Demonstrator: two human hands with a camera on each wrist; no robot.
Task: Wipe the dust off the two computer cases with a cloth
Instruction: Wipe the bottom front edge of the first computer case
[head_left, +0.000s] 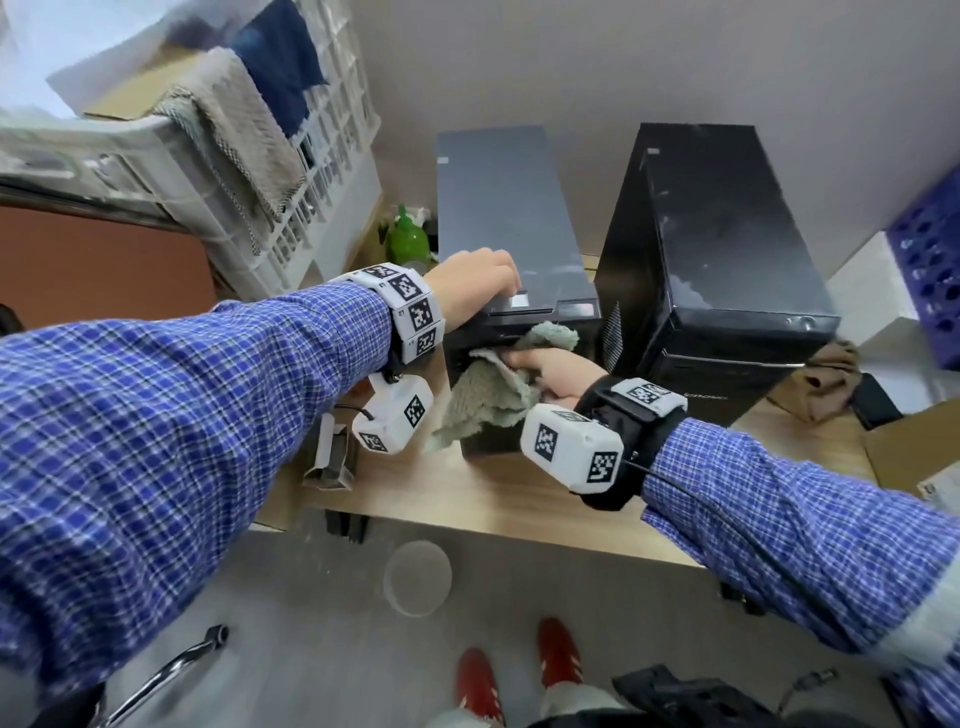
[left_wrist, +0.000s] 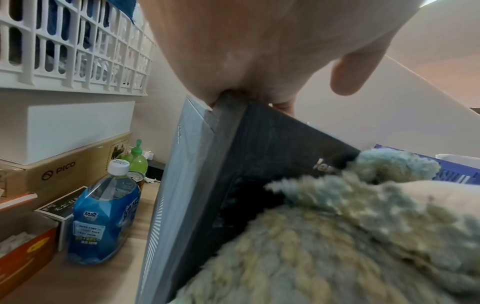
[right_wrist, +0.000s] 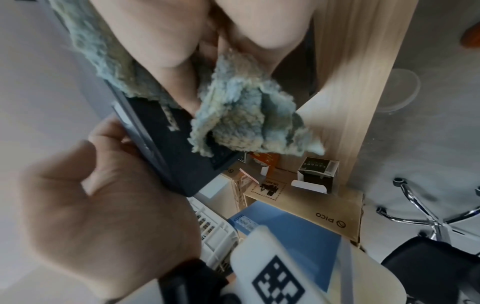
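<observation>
Two computer cases stand side by side on a wooden table: a grey-topped left case and a black right case. My left hand grips the top front edge of the left case, its fingers curled over the corner. My right hand holds a fluffy grey-green cloth against the dark front panel of that case. In the right wrist view the cloth is bunched between my fingers. The right case has pale smudges on its top.
White lattice crates draped with towels stand at the left. A green bottle and a blue drink bottle stand beside the left case. A blue crate and a brown rag lie at the right. Cardboard boxes are nearby.
</observation>
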